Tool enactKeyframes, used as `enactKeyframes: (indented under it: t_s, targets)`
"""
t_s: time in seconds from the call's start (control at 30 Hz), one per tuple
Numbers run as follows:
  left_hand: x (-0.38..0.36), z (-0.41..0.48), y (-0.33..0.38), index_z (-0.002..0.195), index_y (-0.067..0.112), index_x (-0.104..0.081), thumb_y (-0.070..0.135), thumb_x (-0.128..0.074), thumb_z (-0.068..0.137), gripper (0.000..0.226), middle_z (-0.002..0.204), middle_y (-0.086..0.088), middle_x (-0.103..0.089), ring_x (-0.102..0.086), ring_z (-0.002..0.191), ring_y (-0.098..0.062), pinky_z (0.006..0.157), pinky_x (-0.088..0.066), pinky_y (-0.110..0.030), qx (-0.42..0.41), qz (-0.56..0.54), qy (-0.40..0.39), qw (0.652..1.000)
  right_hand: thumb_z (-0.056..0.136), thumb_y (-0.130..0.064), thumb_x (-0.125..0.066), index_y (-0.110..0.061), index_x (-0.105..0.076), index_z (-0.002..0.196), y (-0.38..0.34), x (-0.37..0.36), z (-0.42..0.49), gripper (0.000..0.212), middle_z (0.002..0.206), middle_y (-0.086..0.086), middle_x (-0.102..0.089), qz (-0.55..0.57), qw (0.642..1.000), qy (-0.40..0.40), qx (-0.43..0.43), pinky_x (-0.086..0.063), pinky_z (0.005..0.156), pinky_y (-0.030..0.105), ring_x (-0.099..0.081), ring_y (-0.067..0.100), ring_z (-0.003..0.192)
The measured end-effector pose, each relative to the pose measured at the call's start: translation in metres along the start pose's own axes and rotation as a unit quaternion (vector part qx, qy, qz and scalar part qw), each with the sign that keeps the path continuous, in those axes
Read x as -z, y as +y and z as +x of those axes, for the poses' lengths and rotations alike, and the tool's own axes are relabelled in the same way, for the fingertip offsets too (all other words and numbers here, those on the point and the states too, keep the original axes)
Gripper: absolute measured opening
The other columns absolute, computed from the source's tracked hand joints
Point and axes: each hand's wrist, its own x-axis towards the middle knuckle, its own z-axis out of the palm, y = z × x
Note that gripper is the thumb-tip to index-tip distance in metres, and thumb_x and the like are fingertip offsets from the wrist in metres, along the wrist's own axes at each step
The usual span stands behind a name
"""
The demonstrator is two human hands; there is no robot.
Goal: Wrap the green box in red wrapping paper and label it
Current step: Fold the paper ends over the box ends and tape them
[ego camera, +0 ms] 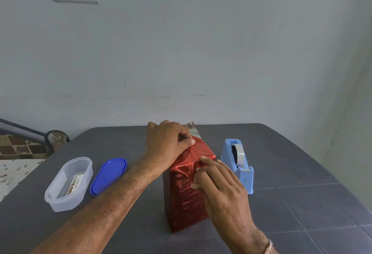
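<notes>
A tall box (184, 197) covered in shiny red wrapping paper stands upright on the dark grey table (291, 203); no green shows. My left hand (168, 142) lies over the far part of its top and pinches a paper flap between thumb and fingers, with a silvery strip of the paper's underside sticking up behind it. My right hand (218, 183) presses folded paper against the box's top right edge with its fingertips.
A light blue tape dispenser (239, 163) with a white roll stands just right of the box. At the left lie a clear oval container (68, 185) holding printed labels and its blue lid (108, 175). A wall rises behind the table.
</notes>
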Motion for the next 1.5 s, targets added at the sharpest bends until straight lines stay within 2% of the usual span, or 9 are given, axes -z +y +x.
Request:
enactKeyframes:
  t_s: [0.17,0.33,0.47,0.77,0.97,1.07,1.2,1.3,1.5]
  targets:
    - [0.002,-0.011,0.001,0.091,0.036,-0.079,0.072,-0.043,0.095,0.051,0.094,0.022,-0.076,-0.066,0.095,-0.001,0.102,-0.041,-0.045,-0.004,0.02,-0.036,0.999,0.111,-0.025,-0.044,-0.016,-0.069,0.087,0.0,-0.001,-0.003,0.036,0.099,-0.005,-0.071,-0.007,1.0,0.013,-0.003,-0.054,0.1,0.045,-0.062,0.017,0.129]
    - [0.007,-0.023,0.0,0.12,0.039,-0.071,0.105,-0.015,0.061,0.105,0.114,0.022,-0.072,-0.061,0.108,-0.005,0.097,-0.048,-0.036,0.009,0.004,-0.115,0.993,0.108,-0.023,-0.055,-0.015,-0.071,0.085,0.0,-0.006,-0.005,0.029,0.1,-0.003,-0.072,-0.015,0.999,0.032,-0.002,-0.053,0.101,0.046,-0.064,0.019,0.124]
    - [0.001,-0.029,-0.003,0.132,0.04,-0.064,0.107,-0.031,0.055,0.107,0.123,0.025,-0.067,-0.057,0.113,0.001,0.095,-0.047,-0.027,0.022,-0.042,-0.111,0.993,0.108,-0.022,-0.054,-0.017,-0.074,0.079,-0.002,-0.008,-0.006,0.036,0.097,-0.004,-0.074,-0.038,0.996,0.076,0.005,-0.052,0.099,0.051,-0.069,0.018,0.115]
    - [0.009,-0.031,0.005,0.133,0.041,-0.063,0.097,-0.055,0.06,0.093,0.12,0.022,-0.068,-0.055,0.114,-0.003,0.098,-0.046,-0.032,0.019,0.004,-0.111,0.994,0.102,-0.03,-0.064,-0.028,-0.077,0.081,-0.004,-0.016,-0.018,0.025,0.096,-0.016,-0.074,-0.103,0.99,0.1,-0.017,-0.039,0.105,0.056,-0.071,0.019,0.111]
    - [0.009,-0.033,0.009,0.13,0.039,-0.065,0.088,-0.066,0.065,0.081,0.114,0.019,-0.07,-0.057,0.109,-0.006,0.098,-0.047,-0.037,0.022,0.021,-0.093,0.995,0.099,-0.024,-0.069,-0.029,-0.078,0.113,0.0,-0.013,-0.036,0.017,0.12,-0.012,-0.073,-0.089,0.995,0.045,-0.008,-0.041,0.106,0.058,-0.067,0.019,0.119]
    - [0.006,-0.034,0.01,0.132,0.039,-0.063,0.087,-0.065,0.065,0.083,0.113,0.019,-0.069,-0.056,0.112,-0.007,0.1,-0.046,-0.04,0.022,0.04,-0.092,0.995,0.099,-0.029,-0.069,-0.027,-0.069,0.127,0.006,-0.004,-0.04,0.027,0.127,-0.01,-0.07,-0.015,0.999,0.027,-0.011,-0.045,0.106,0.046,-0.065,0.017,0.12]
    - [0.004,-0.036,0.011,0.136,0.038,-0.061,0.086,-0.066,0.065,0.085,0.114,0.018,-0.068,-0.056,0.114,-0.009,0.098,-0.045,-0.038,0.03,0.041,-0.092,0.994,0.099,-0.036,-0.066,-0.029,-0.063,0.119,0.025,0.017,-0.034,0.022,0.118,-0.022,-0.062,0.185,0.96,0.009,-0.212,-0.051,0.084,0.02,-0.065,0.006,0.105]
    - [0.004,-0.038,0.012,0.135,0.039,-0.062,0.085,-0.067,0.066,0.083,0.114,0.018,-0.068,-0.057,0.112,-0.009,0.092,-0.04,-0.033,0.029,0.035,-0.09,0.995,0.094,-0.038,-0.068,-0.032,-0.068,0.106,0.063,0.018,-0.028,0.013,0.108,-0.019,-0.064,0.184,0.906,0.002,-0.381,-0.055,0.071,0.029,-0.066,0.005,0.094]
    - [0.003,-0.037,0.011,0.132,0.039,-0.063,0.085,-0.068,0.065,0.082,0.11,0.018,-0.068,-0.059,0.104,-0.008,0.092,-0.047,-0.036,0.028,0.016,-0.084,0.996,0.094,-0.044,-0.07,-0.013,-0.073,0.11,0.134,0.005,-0.017,0.035,0.112,0.001,-0.07,0.163,0.778,-0.167,-0.583,-0.054,0.079,0.033,-0.066,0.014,0.096]
